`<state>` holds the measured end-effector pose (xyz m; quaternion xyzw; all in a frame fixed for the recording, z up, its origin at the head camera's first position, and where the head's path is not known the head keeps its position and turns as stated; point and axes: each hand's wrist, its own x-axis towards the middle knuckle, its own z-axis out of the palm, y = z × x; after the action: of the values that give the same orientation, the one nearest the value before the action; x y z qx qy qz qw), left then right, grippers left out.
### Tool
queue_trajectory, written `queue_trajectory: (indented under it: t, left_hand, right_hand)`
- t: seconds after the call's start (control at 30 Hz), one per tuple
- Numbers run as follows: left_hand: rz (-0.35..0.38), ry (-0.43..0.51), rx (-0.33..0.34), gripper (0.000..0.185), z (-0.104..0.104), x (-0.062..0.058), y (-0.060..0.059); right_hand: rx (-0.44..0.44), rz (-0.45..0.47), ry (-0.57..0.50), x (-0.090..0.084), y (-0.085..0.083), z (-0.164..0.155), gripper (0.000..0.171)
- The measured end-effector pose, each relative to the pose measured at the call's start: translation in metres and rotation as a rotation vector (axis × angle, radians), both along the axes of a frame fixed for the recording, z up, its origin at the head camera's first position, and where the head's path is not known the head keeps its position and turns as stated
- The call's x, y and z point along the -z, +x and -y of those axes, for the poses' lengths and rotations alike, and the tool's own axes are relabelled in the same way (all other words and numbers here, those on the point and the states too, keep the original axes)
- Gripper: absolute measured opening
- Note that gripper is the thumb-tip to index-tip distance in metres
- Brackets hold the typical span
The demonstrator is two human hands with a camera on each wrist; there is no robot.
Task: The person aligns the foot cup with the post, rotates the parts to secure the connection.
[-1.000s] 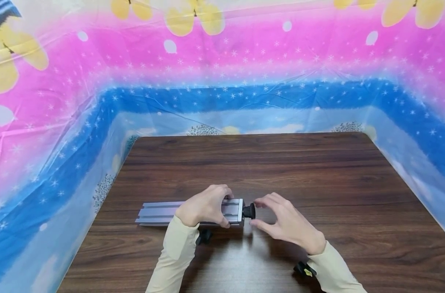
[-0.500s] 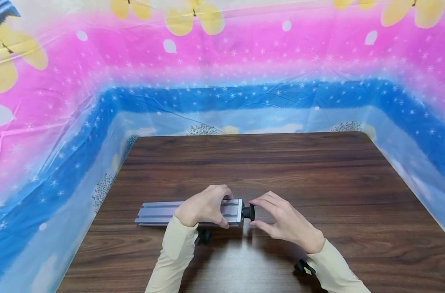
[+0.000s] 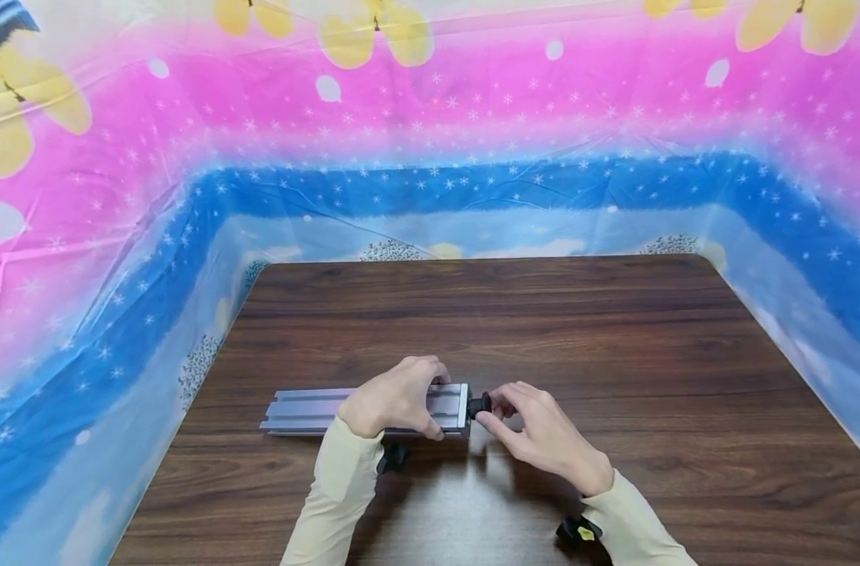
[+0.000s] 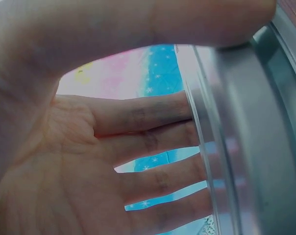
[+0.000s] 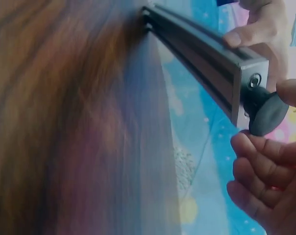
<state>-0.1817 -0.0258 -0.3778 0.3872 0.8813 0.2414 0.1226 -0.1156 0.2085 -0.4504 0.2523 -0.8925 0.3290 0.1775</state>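
Note:
A silver aluminium profile (image 3: 306, 409) with long grooves lies left to right on the table. My left hand (image 3: 395, 399) grips it near its right end, thumb on the near side and fingers on the far side. In the left wrist view, the fingers (image 4: 158, 142) reach straight to the metal. A black round levelling foot (image 5: 268, 115) stands out from the profile's end plate (image 5: 237, 93). My right hand (image 3: 550, 432) pinches the foot's disc between thumb and index finger; the other fingers are curled beneath. How far its stem goes into the plate is hidden.
The dark wood-grain table (image 3: 543, 314) extends behind and to both sides. A pink and blue printed cloth (image 3: 472, 189) hangs around its back and sides. Black devices sit at the left wrist (image 3: 393, 457) and right wrist (image 3: 578, 533).
My right hand has moved slightly left and its fingers have closed in on the levelling foot's disc, with more curl. The left hand and the profile stay in place.

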Motion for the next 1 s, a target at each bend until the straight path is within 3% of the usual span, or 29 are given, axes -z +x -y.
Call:
queue_trajectory:
  t: [0.27,0.63,0.8,1.0]
  left_hand:
    - [0.016,-0.008,-0.028,0.054,-0.001,-0.001,0.001]
    - [-0.003,0.021,-0.020,0.056,-0.003,0.004,0.001]
    - [-0.033,0.026,0.001,0.055,-0.003,0.005,0.001]
    - [-0.042,0.028,-0.004,0.054,-0.002,0.006,0.000]
  right_hand:
    - [0.111,0.106,-0.087,0.002,0.003,0.010,0.021]
    - [0.319,0.429,-0.163,-0.002,0.005,0.019,0.052]
    - [0.364,0.515,-0.198,-0.003,0.005,0.022,0.061]
    - [0.373,0.551,-0.240,-0.005,0.006,0.024,0.061]
